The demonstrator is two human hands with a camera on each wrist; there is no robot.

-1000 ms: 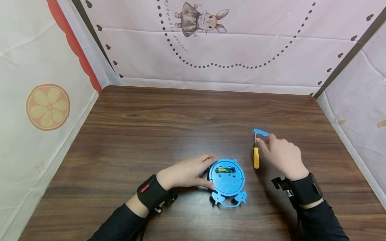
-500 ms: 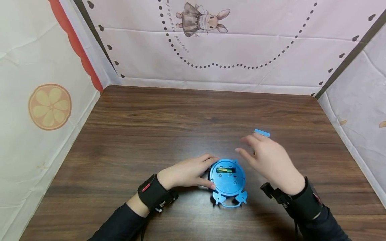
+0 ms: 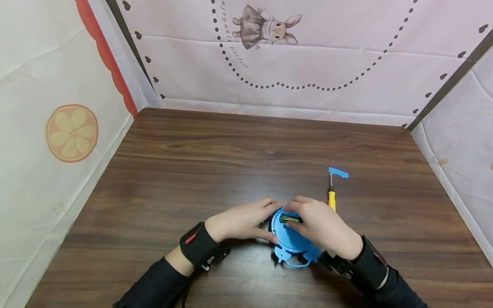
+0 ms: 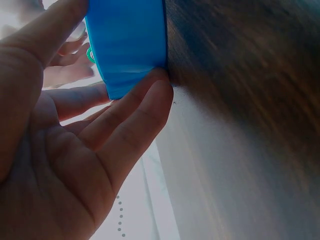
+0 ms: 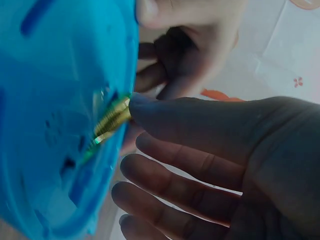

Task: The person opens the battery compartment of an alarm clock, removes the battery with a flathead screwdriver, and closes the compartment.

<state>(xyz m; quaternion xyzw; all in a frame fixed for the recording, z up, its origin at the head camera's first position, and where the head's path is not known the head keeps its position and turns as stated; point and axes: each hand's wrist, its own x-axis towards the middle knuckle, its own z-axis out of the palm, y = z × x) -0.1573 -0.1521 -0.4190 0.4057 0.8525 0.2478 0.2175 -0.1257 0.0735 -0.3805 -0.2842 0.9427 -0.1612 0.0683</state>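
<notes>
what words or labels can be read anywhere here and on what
"perfect": small dark script on the pink backdrop cloth, along the dotted arc left of the printed rabbit in a dress; the word before it is too small to read.
Round blue plastic toy, gold and green battery, yellow-handled screwdriver, small blue cover piece: no readable text.

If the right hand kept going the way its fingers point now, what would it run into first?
The right hand points left over the blue toy, its thumb tip already at the battery in the open compartment. Going on, it would likely meet the left hand fingers gripping the toy's far edge; depth is unclear.
</notes>
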